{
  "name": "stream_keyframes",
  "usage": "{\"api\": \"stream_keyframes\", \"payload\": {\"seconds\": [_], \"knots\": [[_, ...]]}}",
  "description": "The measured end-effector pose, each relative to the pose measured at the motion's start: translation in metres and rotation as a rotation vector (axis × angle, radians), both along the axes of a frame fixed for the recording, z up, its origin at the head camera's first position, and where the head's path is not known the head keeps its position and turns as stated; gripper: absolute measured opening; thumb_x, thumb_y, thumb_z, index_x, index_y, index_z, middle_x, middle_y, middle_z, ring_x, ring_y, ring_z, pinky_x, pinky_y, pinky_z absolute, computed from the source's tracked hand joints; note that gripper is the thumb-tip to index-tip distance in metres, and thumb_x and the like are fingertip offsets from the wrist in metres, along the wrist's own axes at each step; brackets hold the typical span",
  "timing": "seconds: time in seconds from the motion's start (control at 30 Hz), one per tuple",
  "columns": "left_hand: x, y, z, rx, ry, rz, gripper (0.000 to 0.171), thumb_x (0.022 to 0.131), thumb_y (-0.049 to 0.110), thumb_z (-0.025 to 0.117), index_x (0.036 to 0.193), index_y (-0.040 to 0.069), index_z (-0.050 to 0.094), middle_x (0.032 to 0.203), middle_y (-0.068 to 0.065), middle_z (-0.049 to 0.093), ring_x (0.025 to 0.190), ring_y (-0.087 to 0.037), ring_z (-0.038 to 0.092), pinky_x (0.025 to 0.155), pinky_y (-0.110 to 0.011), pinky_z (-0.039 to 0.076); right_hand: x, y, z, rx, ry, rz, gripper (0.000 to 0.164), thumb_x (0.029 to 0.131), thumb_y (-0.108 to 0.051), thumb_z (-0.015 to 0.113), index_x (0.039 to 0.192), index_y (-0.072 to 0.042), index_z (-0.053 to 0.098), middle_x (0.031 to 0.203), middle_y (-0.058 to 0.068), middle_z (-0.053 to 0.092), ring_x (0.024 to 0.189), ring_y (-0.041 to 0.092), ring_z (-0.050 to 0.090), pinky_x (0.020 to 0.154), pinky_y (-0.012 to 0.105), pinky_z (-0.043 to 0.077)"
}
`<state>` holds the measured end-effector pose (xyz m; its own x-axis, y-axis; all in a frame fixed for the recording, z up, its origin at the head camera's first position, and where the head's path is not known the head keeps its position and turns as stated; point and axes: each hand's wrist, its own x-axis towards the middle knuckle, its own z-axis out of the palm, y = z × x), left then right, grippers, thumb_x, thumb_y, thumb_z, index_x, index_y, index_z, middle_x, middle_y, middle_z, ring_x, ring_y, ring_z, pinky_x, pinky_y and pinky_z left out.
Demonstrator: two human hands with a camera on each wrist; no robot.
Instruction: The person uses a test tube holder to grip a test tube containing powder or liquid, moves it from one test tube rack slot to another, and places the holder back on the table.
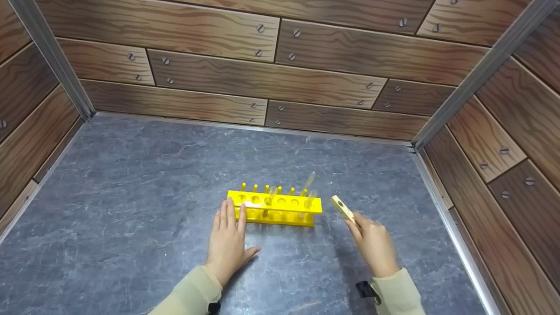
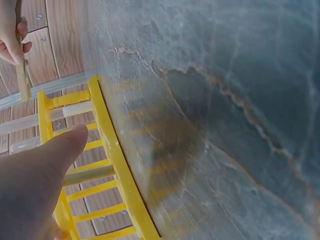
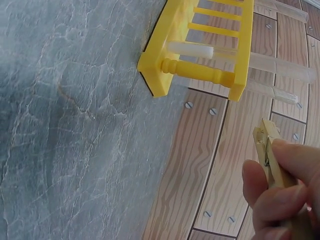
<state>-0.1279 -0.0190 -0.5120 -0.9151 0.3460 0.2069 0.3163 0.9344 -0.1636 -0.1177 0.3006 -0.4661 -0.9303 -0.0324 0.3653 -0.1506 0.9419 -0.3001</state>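
Note:
A yellow test tube rack (image 1: 284,222) stands on the grey marbled surface. My left hand (image 1: 228,247) rests its straight fingertips on the rack's left end, thumb spread to the side. One clear test tube (image 1: 272,192) stands in a middle hole. Another test tube (image 3: 282,67), with white stuff at its bottom, stands in the right end hole. A third tube (image 1: 309,180) tilts at the rear right peg. Right of the rack, apart from it, my right hand (image 1: 375,245) grips a wooden test tube holder (image 3: 270,150) between thumb and fingers. Its tip points toward the rack, with no tube in its jaws.
Wood-patterned panels (image 1: 210,74) wall the back and both sides. Metal strips (image 1: 463,262) run along the edges of the surface. A row of yellow pegs (image 1: 255,188) rises along the rack's rear side.

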Motion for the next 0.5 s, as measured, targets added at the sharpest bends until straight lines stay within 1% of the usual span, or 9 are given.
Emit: {"api": "stream_keyframes", "payload": {"seconds": [0.13, 0.37, 0.5], "knots": [[0.0001, -0.0002, 0.001, 0.007, 0.0, -0.006, 0.11, 0.073, 0.08, 0.045, 0.145, -0.001, 0.026, 0.145, -0.034, 0.022, 0.134, -0.043, 0.023, 0.109, -0.049, 0.022, -0.0005, 0.0004, -0.0001, -0.018, -0.006, -0.005, 0.017, 0.087, -0.017, 0.067, 0.095, -0.002, 0.068, 0.058, 0.0, 0.05, 0.043, 0.01, 0.036, 0.04, 0.026, 0.032], [-0.0017, 0.0, 0.0006, 0.025, 0.009, -0.009, 0.109, 0.072, 0.081, 0.044, 0.144, -0.001, 0.03, 0.144, -0.034, 0.024, 0.133, -0.043, 0.025, 0.108, -0.048, 0.025, -0.0016, 0.001, -0.0017, -0.012, -0.025, -0.004, 0.012, 0.088, -0.017, 0.065, 0.086, -0.006, 0.063, 0.054, -0.003, 0.043, 0.04, 0.009, 0.033, 0.037, 0.024, 0.029], [-0.0012, -0.0004, 0.0014, 0.027, 0.001, -0.004, 0.11, 0.072, 0.081, 0.044, 0.144, -0.001, 0.029, 0.144, -0.034, 0.023, 0.134, -0.043, 0.025, 0.108, -0.048, 0.024, -0.0019, 0.0017, -0.0034, -0.012, -0.01, 0.0, 0.012, 0.087, -0.017, 0.066, 0.087, -0.005, 0.064, 0.055, -0.002, 0.045, 0.041, 0.009, 0.034, 0.038, 0.025, 0.03]]}}
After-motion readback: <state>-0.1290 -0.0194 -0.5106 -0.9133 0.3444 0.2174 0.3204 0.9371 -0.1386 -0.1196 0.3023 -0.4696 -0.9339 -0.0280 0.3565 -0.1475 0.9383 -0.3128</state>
